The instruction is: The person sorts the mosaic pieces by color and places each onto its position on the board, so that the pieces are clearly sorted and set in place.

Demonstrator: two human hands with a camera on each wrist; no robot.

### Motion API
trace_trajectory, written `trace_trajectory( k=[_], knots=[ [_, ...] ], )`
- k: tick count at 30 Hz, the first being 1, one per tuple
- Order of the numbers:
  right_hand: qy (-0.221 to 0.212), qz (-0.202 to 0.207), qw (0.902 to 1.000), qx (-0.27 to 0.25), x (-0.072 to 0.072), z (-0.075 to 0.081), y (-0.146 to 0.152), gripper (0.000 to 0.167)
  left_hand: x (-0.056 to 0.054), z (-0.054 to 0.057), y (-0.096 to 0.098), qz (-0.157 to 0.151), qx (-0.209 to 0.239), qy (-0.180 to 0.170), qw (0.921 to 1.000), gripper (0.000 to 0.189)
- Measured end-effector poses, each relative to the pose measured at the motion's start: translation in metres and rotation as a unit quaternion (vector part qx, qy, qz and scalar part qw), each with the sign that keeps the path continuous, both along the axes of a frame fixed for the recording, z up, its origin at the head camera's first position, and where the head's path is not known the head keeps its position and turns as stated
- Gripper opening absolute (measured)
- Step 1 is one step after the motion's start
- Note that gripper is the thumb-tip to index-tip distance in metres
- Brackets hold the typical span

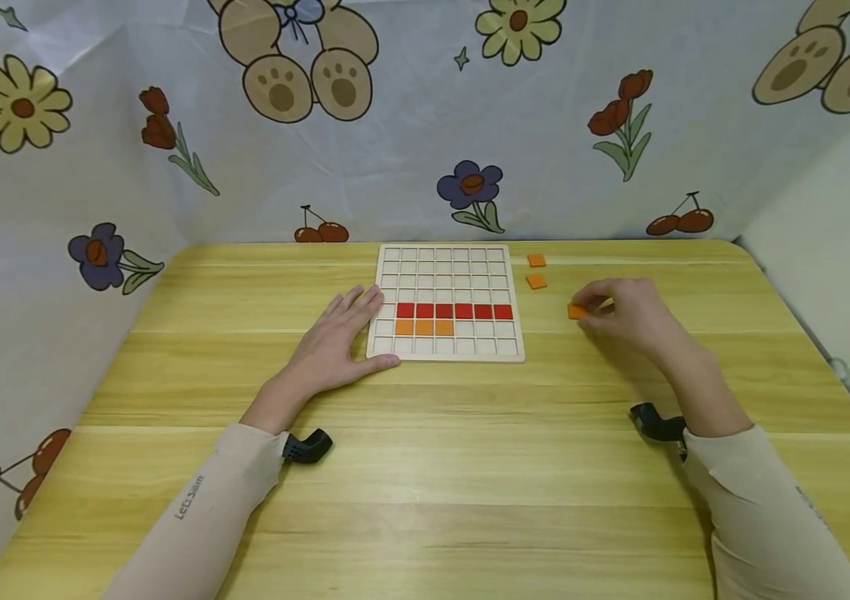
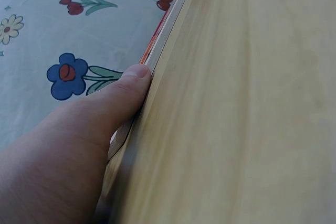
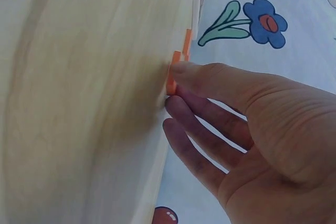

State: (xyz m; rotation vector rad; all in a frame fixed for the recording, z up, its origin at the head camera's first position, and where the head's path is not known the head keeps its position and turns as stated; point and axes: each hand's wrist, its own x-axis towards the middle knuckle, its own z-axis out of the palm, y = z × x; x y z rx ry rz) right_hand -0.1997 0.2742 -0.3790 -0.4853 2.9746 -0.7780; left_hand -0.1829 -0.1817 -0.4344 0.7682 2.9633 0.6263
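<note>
Right hand (image 1: 629,317) pinches an orange tile (image 1: 575,312) at its fingertips (image 1: 582,297).

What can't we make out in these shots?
Head: part of the held orange tile, behind the fingers of the right hand.
Head: lettering on the right sleeve, too small and angled.
Left wrist: the cells of the board, seen edge-on.
Right wrist: the rest of the board, cut off by the top edge.

- Head view: bright, evenly lit; pale sheen on the tabletop (image 1: 462,500) toward six o'clock.
- Right wrist: soft shadow at nine o'clock of the right fingers (image 3: 191,150).
- Left wrist: dimmer, cooler; tabletop grain blurred toward four o'clock.
</note>
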Motion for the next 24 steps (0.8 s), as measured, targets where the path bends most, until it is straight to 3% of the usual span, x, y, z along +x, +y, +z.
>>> trace_trajectory(
  k=[15,24],
  knots=[
    [0.007,-0.011,0.9999,0.007,0.001,0.001,-0.006,0.022,-0.001,-0.001,0.002,-0.002,-0.003,-0.004,1.0,0.106],
    [0.029,0.021,0.9994,0.004,-0.002,0.006,-0.028,0.02,-0.001,-0.001,0.001,0.003,-0.008,-0.005,0.9999,0.107]
  ],
)
